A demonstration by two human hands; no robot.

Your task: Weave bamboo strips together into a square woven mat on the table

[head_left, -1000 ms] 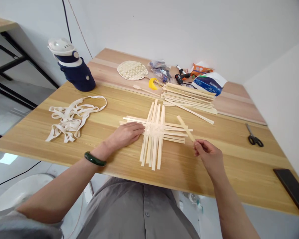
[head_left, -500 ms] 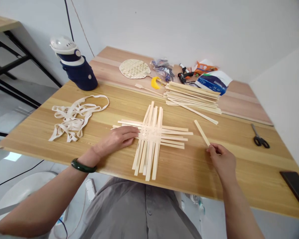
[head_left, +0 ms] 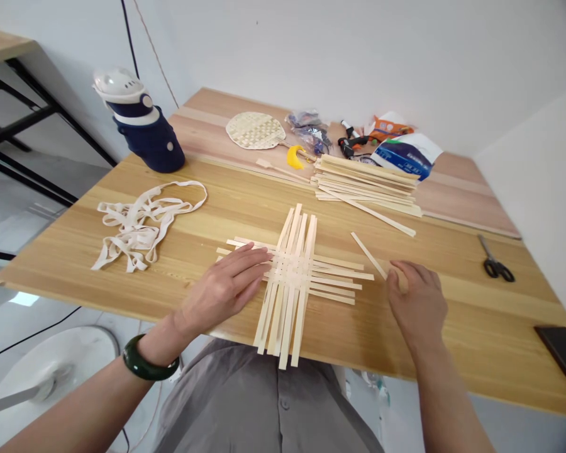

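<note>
Pale wood tabletop (head_left: 358, 333), flat crossed weave of thin pale strips (head_left: 292, 277) at middle. Left hand (head_left: 221, 292) lies flat on weave edge, fingers spread open. Right hand (head_left: 417, 308), fingers half curled, at end of thin loose strip (head_left: 368, 255) on tabletop; cannot tell if fingers grip it.

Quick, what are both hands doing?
Left hand: open, flat on the bamboo weave.
Right hand: curled by a bamboo strip; cannot tell if holding it.

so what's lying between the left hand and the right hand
In the head view, the crossed bamboo strips lie between the left hand and the right hand, and a loose bamboo strip runs slantwise to the right hand's fingers.
</note>
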